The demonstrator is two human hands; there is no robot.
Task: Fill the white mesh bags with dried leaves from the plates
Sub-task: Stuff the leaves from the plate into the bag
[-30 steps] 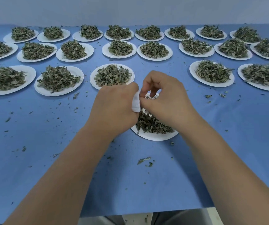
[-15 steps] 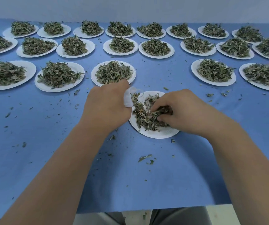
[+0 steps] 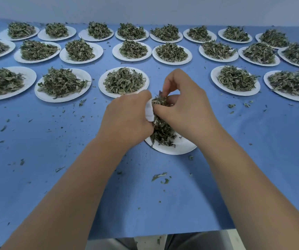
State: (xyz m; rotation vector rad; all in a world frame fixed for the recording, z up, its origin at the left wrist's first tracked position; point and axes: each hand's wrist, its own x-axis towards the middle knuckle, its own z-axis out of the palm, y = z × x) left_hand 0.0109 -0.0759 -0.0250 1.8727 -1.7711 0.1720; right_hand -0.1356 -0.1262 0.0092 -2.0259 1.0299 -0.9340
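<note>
Blue table (image 3: pixel 46 150) runs full width, w/ small leaf scraps (image 3: pixel 158 176) scattered over it. Far L, front row: first plate (image 3: pixel 30 76), white, heaped w/ dried leaves & cut by the frame edge. The second plate (image 3: pixel 84 74) is near it, not touching, also heaped. The third plate (image 3: pixel 101 85) sits just behind the hands. Behind these, two more rows of back plates (image 3: pixel 172 62), all heaped, reach the table's far edge. L hand (image 3: pixel 127 120) is knuckles-up, its grip curled round a white mesh bag (image 3: pixel 149 112). Only a small bunch of the bag shows at the thumb side; the rest is hidden in the fist. The bag is held over the L edge of the near plate (image 3: pixel 177 148). R hand (image 3: pixel 186 109) meets the L hand at the bag; its grip pinches a tuft of leaves (image 3: pixel 160 101) btwn thumb & fingertips right at the bag's mouth. Below them the leaf pile (image 3: pixel 163 136) lies on the near plate, mostly its L half, w/ the front R part bare white. The near plate stands alone in front of the rows, partly under both hands. Further R, a fourth plate (image 3: pixel 235 93) & fifth plate (image 3: pixel 289 98), both heaped, lie well apart from the hands.
</note>
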